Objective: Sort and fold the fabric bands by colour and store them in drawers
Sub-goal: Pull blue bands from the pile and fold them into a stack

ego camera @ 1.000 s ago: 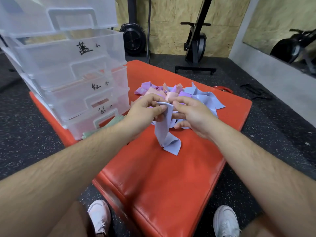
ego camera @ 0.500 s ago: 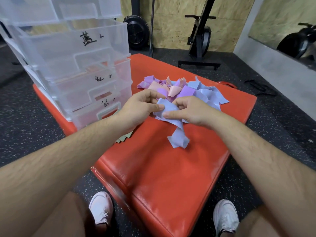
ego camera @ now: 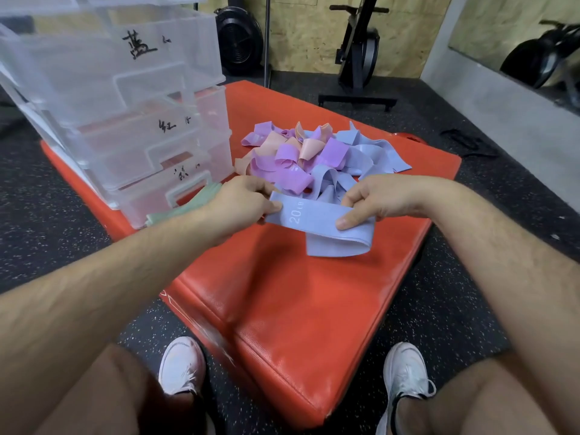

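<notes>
Drawers (ego camera: 135, 120) stand left of the band pile (ego camera: 314, 152) on the mat (ego camera: 282, 309).

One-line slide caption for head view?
Left hand and right hand hold a blue band over the red mat, beside clear drawers.

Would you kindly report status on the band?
Left hand, right hand: both pinch blue band, right end folded under, above mat. Pile behind it. Nothing in the way.

- Your left hand (ego camera: 238, 205) pinches one end of the blue band (ego camera: 317, 216), thumb on top.
- Your right hand (ego camera: 383, 199) pinches the other end, thumb pressed on its front.
- Both bare forearms reach forward, converging.
</notes>
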